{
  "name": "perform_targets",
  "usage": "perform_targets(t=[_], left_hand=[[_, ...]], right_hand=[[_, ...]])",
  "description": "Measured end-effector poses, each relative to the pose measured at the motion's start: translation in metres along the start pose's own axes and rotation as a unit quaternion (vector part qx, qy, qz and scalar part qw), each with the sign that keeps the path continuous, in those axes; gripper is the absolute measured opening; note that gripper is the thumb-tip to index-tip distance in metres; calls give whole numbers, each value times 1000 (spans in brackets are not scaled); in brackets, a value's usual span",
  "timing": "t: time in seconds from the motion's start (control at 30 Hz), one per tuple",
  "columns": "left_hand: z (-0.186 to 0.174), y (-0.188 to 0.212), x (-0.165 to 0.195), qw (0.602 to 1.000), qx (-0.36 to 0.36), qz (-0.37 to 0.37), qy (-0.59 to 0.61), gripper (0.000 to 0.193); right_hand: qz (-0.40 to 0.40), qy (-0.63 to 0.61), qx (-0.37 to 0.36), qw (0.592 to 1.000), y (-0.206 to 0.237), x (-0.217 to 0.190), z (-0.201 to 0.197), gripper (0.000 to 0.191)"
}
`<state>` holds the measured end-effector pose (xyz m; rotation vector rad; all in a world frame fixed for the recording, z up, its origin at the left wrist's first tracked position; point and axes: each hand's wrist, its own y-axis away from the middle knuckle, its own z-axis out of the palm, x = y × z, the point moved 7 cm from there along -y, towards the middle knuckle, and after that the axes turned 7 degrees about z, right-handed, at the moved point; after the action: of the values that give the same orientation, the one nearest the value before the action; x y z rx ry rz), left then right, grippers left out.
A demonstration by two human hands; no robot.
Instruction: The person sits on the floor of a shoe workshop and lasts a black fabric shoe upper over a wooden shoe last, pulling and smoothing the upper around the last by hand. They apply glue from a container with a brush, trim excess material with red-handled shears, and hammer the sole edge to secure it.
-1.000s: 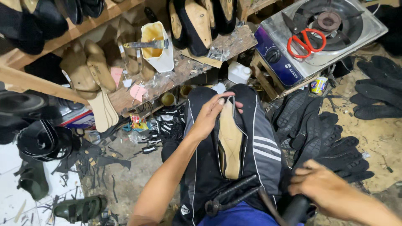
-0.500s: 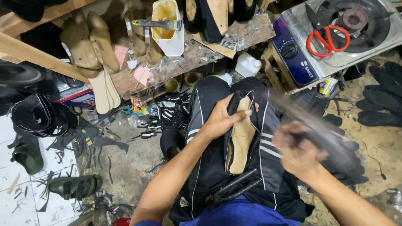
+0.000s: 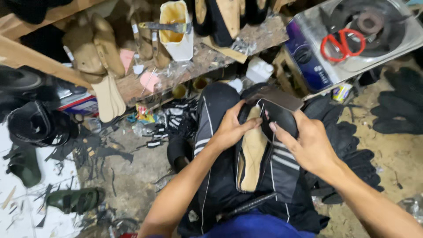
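Where the littered dirt floor [image 3: 136, 172] meets a cluttered wooden bench [image 3: 211, 57], both hands, left hand [image 3: 231, 128] and right hand [image 3: 308, 143], grip a black shoe upper [image 3: 275, 117] over a tan last [image 3: 252, 154]; red scissors [image 3: 339, 44] lie on a stove [image 3: 396, 39].

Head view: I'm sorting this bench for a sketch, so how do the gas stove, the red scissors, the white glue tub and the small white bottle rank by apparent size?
Largest to smallest, as they look:
1. gas stove
2. white glue tub
3. red scissors
4. small white bottle
The tub and scissors look close, so their order is unsure.
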<state>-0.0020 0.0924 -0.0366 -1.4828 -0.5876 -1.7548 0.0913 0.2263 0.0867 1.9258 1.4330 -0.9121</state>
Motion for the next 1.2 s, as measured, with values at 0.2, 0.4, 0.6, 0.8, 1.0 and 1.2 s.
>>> perform_targets(t=[0.2,0.4,0.6,0.8,1.0,1.2], left_hand=[[-3,-1,1,1000,-3,9,-29,47],[-4,-7,3,995,10,15,-98,56],[-2,-2,-3,998,-6,2,-70,57],[0,4,-32,955,-3,-177,237,69],[4,1,-10,956,-82,-129,250,97],[9,-3,-6,958,-71,-122,249,98]], right_hand=[[-113,-194,75,972,20,3,-4,22],[31,-52,-1,998,18,22,3,34],[-94,106,-12,990,17,-18,4,39],[-96,-162,64,980,32,-2,-16,37],[-14,145,-81,986,31,25,16,34],[-137,4,-14,990,41,5,8,23]])
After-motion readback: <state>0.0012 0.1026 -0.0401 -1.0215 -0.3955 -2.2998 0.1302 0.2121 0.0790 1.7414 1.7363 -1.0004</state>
